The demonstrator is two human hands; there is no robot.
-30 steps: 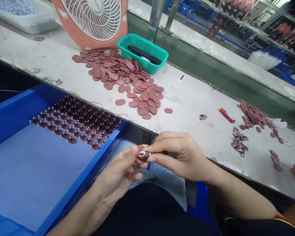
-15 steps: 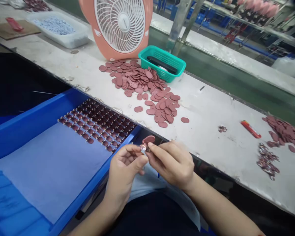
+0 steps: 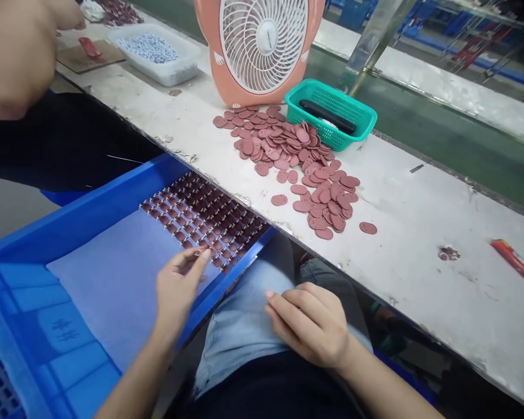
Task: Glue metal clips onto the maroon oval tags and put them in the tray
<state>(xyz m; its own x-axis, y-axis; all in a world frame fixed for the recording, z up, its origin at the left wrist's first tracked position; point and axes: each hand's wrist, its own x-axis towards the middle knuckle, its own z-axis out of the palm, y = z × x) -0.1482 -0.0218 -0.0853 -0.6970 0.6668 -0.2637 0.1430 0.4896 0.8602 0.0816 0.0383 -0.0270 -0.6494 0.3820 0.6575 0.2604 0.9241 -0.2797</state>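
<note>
My left hand (image 3: 181, 285) is over the blue tray (image 3: 82, 203), pinching a small mauve oval piece with its fingertips, mostly hidden by the fingers. It is at the lower edge of the rows of similar mauve ovals with shiny fittings (image 3: 205, 215), laid out on a pale sheet (image 3: 113, 291) in the tray. My right hand (image 3: 310, 323) hovers above my lap with its fingers curled together, and nothing shows in them. On the table (image 3: 402, 233) lies a loose heap of flat mauve oval pieces (image 3: 283, 145) with small holes.
Behind the heap stand an orange fan (image 3: 266, 46) and a green basket (image 3: 358, 116) with a black object. A clear tub (image 3: 152, 55) of small blue-white bits is farther left. Another person's arm (image 3: 17, 58) reaches in at upper left. A red lighter-like item (image 3: 515, 259) lies right.
My hands have parted. The left moved left to the tray with the piece, and the right drew back lower over my lap. The view shifted left, and another person's arm came in.
</note>
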